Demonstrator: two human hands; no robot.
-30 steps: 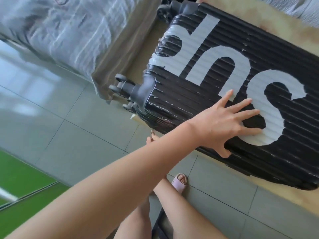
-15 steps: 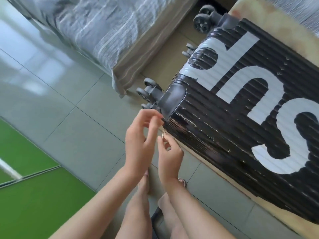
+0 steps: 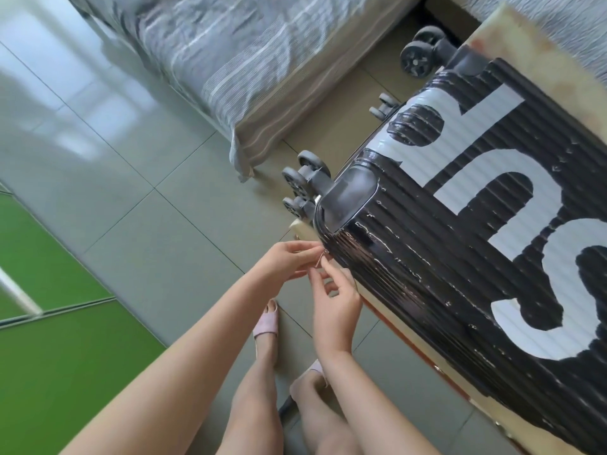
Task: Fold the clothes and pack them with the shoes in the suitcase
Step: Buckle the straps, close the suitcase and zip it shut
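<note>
A black ribbed suitcase (image 3: 476, 244) with big white letters lies flat and closed on a low beige board (image 3: 538, 50). Its wheels (image 3: 303, 182) point toward the bed. At its near corner a small metal zipper pull (image 3: 320, 257) sticks out from the side seam. My left hand (image 3: 289, 262) pinches that pull between thumb and fingertips. My right hand (image 3: 335, 302) meets it from below, its thumb and forefinger also pinching at the pull. No clothes or loose shoes show in the head view.
A bed with a grey striped cover (image 3: 230, 50) stands at the top left, close to the suitcase wheels. Grey floor tiles (image 3: 138, 205) spread to the left, with a green mat (image 3: 59, 362) at the lower left. My feet wear pink slippers (image 3: 266, 320).
My left hand has come off the suitcase lid and joined my right hand at the near corner, where both now pinch the zipper pull. The view has shifted toward that corner.
</note>
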